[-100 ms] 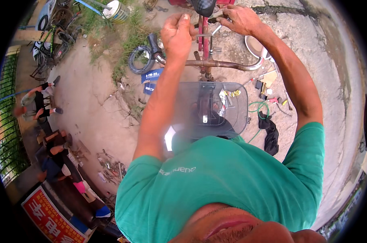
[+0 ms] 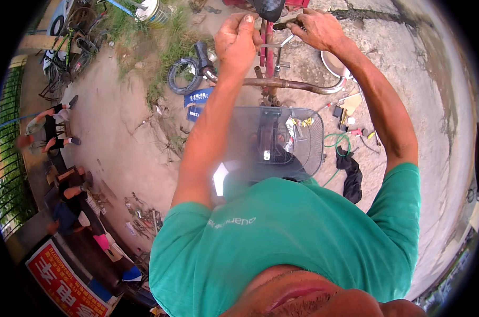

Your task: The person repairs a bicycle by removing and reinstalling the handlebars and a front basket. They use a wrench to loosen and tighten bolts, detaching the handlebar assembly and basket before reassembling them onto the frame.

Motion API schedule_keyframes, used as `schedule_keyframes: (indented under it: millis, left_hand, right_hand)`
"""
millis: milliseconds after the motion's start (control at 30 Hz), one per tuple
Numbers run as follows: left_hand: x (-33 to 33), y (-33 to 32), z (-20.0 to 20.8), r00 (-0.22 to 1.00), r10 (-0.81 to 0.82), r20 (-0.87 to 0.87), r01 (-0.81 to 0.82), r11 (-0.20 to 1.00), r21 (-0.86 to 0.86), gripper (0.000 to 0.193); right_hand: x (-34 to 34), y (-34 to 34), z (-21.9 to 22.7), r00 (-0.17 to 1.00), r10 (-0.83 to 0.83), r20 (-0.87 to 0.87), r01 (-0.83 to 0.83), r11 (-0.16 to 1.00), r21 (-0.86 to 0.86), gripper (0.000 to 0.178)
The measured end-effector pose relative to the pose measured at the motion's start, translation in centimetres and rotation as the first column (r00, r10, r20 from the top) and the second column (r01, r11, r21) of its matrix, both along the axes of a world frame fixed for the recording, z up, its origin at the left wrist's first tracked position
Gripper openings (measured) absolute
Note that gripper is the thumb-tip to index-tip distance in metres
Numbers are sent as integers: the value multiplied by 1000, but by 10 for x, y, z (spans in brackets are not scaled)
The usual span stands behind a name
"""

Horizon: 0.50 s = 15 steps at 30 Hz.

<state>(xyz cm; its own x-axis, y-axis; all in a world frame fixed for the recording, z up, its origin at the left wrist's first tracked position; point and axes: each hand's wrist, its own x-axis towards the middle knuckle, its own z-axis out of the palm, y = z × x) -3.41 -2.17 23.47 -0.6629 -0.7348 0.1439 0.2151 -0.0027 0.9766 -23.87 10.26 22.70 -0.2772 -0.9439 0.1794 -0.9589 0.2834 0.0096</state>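
Note:
Both my hands are raised over a red bicycle frame [image 2: 269, 55], just in front of the black saddle [image 2: 269, 9]. My left hand [image 2: 238, 45] is closed, thumb up, at the left end of a thin silver metal rod [image 2: 271, 46]; its fingertips are partly hidden. My right hand [image 2: 318, 30] has curled fingers pinching the upper end of a silver bar [image 2: 287, 39] that slants down to meet the rod. The bar's exact kind is unclear. Nearer me lie the rusty handlebar [image 2: 282, 83] and a wire mesh basket [image 2: 317, 138] with small items in it.
A coiled tyre [image 2: 172, 79] and blue cardboard [image 2: 197, 97] lie left of the handlebar. To the right are a round basin [image 2: 331, 63], small tools, a green hose [image 2: 341, 136] and a black cloth [image 2: 351, 177]. People [image 2: 49, 127] sit at far left.
The view has shifted slightly, and both hands appear a little farther right. Their grip around the metal rod and bar looks the same.

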Motion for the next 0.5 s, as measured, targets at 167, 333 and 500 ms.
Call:
schedule_keyframes:
  millis: [167, 333, 500]
  left_hand:
    - [-27, -62, -36, 998, 22, 52, -33, 970, 242, 27]
    - [-97, -109, -59, 992, -91, 84, 52, 922, 383, 25]
    - [-116, -118, -83, 988, -126, 85, 78, 898, 432, 24]
  right_hand:
    - [44, 29, 15, 982, -175, -68, 174, 985, -16, 53]
    - [110, 55, 52, 987, -149, -56, 154, 984, 91, 52]
    - [74, 35, 84, 971, -130, 201, 34, 906, 422, 42]
